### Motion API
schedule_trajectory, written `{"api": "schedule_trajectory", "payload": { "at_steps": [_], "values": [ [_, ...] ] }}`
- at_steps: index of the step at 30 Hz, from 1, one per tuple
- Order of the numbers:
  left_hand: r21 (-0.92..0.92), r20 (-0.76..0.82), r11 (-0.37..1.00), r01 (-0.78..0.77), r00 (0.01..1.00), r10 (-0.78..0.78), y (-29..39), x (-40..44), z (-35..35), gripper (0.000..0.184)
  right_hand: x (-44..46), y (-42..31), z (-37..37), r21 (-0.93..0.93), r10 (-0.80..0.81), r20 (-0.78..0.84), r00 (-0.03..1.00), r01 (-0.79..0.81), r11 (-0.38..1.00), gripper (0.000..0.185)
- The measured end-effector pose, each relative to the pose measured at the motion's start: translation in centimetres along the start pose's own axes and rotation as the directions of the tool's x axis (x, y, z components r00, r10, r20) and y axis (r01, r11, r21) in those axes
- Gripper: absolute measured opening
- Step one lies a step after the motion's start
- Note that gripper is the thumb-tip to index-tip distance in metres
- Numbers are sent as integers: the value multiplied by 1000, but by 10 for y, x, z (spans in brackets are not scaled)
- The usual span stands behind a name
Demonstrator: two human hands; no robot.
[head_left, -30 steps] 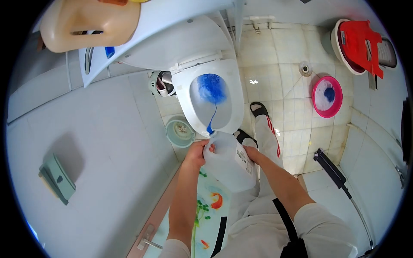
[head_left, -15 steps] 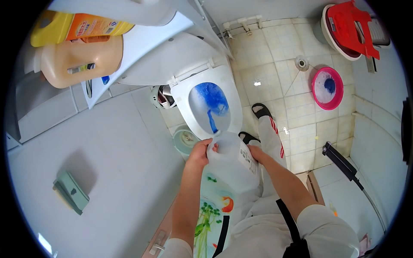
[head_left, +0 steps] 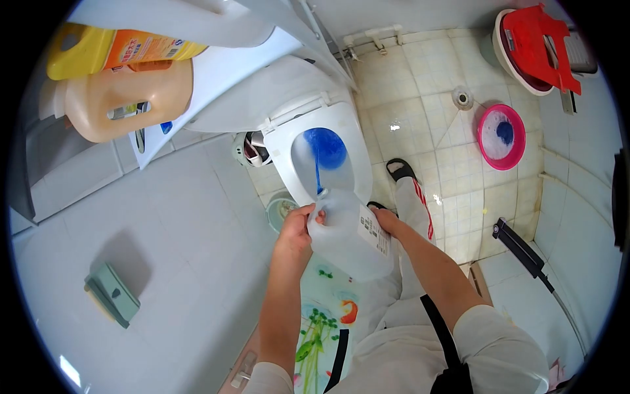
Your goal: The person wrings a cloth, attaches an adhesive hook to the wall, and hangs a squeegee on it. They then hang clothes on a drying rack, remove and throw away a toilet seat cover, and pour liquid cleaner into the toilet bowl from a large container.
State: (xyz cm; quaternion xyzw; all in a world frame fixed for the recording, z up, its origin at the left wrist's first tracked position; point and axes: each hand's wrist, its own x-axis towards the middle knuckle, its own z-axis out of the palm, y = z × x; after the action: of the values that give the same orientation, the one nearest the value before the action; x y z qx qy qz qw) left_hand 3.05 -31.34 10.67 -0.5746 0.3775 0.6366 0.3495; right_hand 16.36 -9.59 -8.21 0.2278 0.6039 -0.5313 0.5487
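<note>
A translucent white jug [head_left: 351,240] is tilted with its mouth over the front rim of the toilet [head_left: 362,164]. My left hand [head_left: 296,226] is closed round the jug's handle, fingertips showing through the handle opening. At the jug's right side, by a printed label, my right hand [head_left: 387,222] grips the body. A thin stream of blue liquid [head_left: 317,172] runs from the mouth into the bowl, where a deep blue pool [head_left: 326,148] lies. The toilet lid [head_left: 262,98] is raised.
A shelf [head_left: 220,72] at upper left bears a peach jug [head_left: 161,92] and a yellow bottle [head_left: 82,56]. A pale green bin [head_left: 279,210] stands left of the toilet. On the tiled floor at right are a pink basin [head_left: 489,141], a drain [head_left: 462,98] and a red plastic item [head_left: 535,39].
The view has shifted, showing more of the shelf. The blue stream thickened, then thinned again, and the pool in the bowl looks darker and smoother. Both hands keep their hold on the jug.
</note>
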Motion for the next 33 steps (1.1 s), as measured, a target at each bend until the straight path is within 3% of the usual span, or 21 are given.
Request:
{"api": "schedule_trajectory", "payload": {
  "at_steps": [5,8,14,20,23,26,29,32,33],
  "values": [
    [-34,-63,999,-9,998,7,-7,-7,0,23,5,16,8,-13,79,-8,997,-79,997,49],
    [-38,-26,999,20,999,-21,-16,-2,-16,25,-4,21,8,-122,-5,37,999,10,993,54],
    [-56,-29,996,68,997,-70,-27,7,-29,25,-14,29,17,60,208,10,978,-209,976,53],
    [-114,-90,991,66,993,-76,-46,5,-36,23,-9,48,20,-81,103,27,994,-101,992,54],
    [-116,-63,993,18,998,-26,-64,-8,-46,20,2,62,21,-332,-157,17,988,153,931,53],
    [-65,-6,997,-52,999,51,-85,-30,-48,19,4,54,20,-153,-76,-122,990,57,987,51],
    [113,12,975,-193,981,192,-114,-44,-48,16,-8,25,12,-170,-126,-154,980,99,980,49],
    [137,16,959,-250,968,250,-143,-63,-40,18,-12,-4,2,-170,-256,-84,963,239,956,46],
    [180,34,932,-313,949,312,-152,-70,-36,17,-12,-13,-2,-176,-236,-80,968,220,960,46]
  ]
}}
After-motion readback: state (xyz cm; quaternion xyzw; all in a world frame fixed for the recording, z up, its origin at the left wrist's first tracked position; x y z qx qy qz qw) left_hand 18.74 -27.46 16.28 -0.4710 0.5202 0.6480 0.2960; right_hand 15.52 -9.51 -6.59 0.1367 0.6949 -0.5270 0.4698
